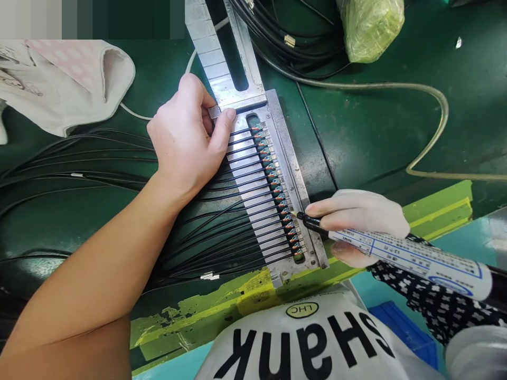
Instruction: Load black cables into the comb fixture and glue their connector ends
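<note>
Head view: our left hand (pixel 186 140) at the metal jig's (pixel 295 169) 10 o'clock grips it, fingers curled, while our gloved right hand (pixel 356 221) at 4 o'clock pinches a marker (pixel 400 252), its tip touching the clamped cable ends (pixel 277 186).

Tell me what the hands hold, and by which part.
The right hand holds a marker by its front end, near the tip. The left hand holds nothing; it only rests on the upper end of the metal fixture.

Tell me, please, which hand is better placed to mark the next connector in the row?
Probably the right hand: it holds the marker with its tip at the connectors. The left hand is busy, resting on the metal clamp over the cables.
</note>
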`<state>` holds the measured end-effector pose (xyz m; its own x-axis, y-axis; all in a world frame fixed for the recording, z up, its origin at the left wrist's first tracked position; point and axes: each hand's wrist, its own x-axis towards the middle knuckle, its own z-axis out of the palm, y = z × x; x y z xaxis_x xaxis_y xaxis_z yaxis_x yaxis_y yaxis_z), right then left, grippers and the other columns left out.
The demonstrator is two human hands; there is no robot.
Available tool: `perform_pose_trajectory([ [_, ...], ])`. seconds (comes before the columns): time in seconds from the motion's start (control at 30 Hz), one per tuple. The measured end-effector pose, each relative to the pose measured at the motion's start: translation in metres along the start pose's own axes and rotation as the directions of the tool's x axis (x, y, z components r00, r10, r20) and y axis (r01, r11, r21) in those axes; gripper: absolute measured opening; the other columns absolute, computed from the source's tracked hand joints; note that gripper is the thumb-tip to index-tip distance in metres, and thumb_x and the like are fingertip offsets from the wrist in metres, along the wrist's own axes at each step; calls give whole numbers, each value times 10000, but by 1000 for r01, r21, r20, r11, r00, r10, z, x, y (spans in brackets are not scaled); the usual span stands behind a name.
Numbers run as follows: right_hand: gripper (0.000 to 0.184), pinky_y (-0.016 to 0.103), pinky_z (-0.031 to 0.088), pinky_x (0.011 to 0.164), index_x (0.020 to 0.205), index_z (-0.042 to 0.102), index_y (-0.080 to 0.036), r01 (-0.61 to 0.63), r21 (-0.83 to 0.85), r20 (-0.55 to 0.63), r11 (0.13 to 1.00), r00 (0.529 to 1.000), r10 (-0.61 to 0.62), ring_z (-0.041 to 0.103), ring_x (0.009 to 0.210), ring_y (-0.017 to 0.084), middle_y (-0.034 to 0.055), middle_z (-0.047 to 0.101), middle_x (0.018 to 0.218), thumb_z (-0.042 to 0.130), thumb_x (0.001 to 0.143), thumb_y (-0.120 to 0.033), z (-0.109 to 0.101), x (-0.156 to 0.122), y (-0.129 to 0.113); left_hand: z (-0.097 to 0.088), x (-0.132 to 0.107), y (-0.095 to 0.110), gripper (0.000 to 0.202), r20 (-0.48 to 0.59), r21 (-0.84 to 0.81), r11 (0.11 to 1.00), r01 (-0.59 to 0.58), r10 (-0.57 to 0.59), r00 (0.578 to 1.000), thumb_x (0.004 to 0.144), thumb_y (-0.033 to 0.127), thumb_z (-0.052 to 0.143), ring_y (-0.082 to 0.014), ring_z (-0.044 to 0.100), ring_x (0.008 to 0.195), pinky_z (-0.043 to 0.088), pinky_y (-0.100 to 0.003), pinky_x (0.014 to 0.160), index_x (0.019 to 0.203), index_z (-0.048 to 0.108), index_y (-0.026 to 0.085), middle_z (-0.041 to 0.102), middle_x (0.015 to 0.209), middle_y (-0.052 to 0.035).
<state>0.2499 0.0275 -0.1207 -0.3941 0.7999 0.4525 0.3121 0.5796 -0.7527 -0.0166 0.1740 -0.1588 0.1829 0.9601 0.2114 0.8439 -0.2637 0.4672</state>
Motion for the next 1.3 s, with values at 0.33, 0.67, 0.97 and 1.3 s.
perform_pose_trajectory([
  [0.33,193,336,649,677,1045,705,-211,-13,-10,20,1000,1000,13,769,854,226,91,781,1069,741,888,-318,0,1,-1,0,-1,-1,214,-13,1,1000,-14,14,1000,863,370,659,-159,632,734,508,-344,804,983,555,226,541,743,37],
  [0.67,140,317,620,623,983,707,-212,-7,5,-21,1000,1000,7,761,784,195,87,790,1017,669,940,-340,2,-1,-1,-2,-1,2,217,13,11,1000,30,-30,999,860,419,611,-221,647,764,466,-384,746,993,549,258,586,764,5],
  [0.97,144,311,614,647,992,706,-189,-8,-2,-29,1000,1000,8,758,807,197,100,785,1027,696,933,-320,2,-1,-2,-14,0,6,216,154,-3,998,60,-59,986,922,522,502,-266,708,993,437,-450,791,1041,545,346,655,883,-59],
  [1.3,213,338,586,630,995,689,-161,-7,-10,34,1000,999,7,744,798,199,141,772,1064,590,1023,-348,-4,-12,-12,1,-1,-1,221,0,16,1000,-27,27,1000,878,365,646,-199,659,779,515,-410,851,996,550,204,545,751,24],
])
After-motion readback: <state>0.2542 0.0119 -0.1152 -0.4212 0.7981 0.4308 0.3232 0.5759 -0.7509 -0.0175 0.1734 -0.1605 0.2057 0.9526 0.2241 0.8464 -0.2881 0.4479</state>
